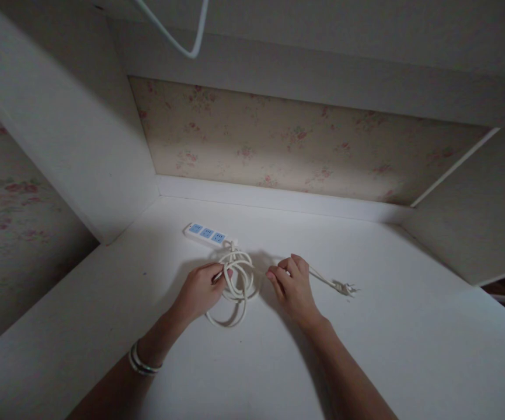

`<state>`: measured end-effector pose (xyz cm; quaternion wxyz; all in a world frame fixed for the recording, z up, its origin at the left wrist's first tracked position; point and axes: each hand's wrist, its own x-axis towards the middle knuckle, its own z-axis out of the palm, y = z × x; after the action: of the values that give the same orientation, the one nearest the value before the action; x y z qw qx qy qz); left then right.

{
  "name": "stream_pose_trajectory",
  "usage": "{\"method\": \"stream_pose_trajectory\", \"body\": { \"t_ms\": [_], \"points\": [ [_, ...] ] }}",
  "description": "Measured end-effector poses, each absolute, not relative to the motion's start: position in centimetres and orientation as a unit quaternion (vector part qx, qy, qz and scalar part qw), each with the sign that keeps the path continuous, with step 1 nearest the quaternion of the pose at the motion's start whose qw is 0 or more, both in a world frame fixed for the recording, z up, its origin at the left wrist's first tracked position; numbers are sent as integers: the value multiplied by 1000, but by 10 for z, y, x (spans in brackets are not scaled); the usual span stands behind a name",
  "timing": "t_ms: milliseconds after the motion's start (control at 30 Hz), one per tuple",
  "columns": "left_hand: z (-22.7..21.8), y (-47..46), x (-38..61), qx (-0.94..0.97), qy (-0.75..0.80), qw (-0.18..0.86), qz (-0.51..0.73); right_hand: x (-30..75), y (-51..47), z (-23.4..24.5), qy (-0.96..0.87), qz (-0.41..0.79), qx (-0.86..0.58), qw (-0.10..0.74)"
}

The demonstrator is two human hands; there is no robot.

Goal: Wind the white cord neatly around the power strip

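A white power strip (206, 234) with blue socket faces lies on the white surface, just beyond my hands. Its off-white cord (244, 280) is gathered in loose loops at the strip's right end. My left hand (202, 290) is closed on the left side of these loops, thumb and fingers pinching the cord. To the right, my right hand (291, 284) pinches a stretch of the same cord that runs over from the loops. Past that hand the cord goes on to the plug (345, 288), whose metal prongs point right.
The white surface (252, 367) is bounded by a left side panel (72, 116), a right panel (488, 210) and a low back ledge (274, 200) below floral wallpaper (278, 140). A pale bent rod or wire (193, 52) hangs at the top.
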<state>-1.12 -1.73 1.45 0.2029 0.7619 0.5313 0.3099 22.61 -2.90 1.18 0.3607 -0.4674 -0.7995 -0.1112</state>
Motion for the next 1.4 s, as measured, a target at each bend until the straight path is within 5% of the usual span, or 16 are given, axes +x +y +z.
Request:
{"method": "stream_pose_trajectory", "body": {
  "t_ms": [467, 633, 1400],
  "points": [
    [6, -9, -11, 675, 467, 419, 389, 230, -27, 16, -792, -66, -507, 335],
    [8, -9, -10, 663, 455, 445, 394, 230, -31, 20, -816, -56, -497, 291],
    [40, -17, -11, 623, 433, 567, 322, 209, -41, 17, -848, 3, -418, 325]
  ]
}}
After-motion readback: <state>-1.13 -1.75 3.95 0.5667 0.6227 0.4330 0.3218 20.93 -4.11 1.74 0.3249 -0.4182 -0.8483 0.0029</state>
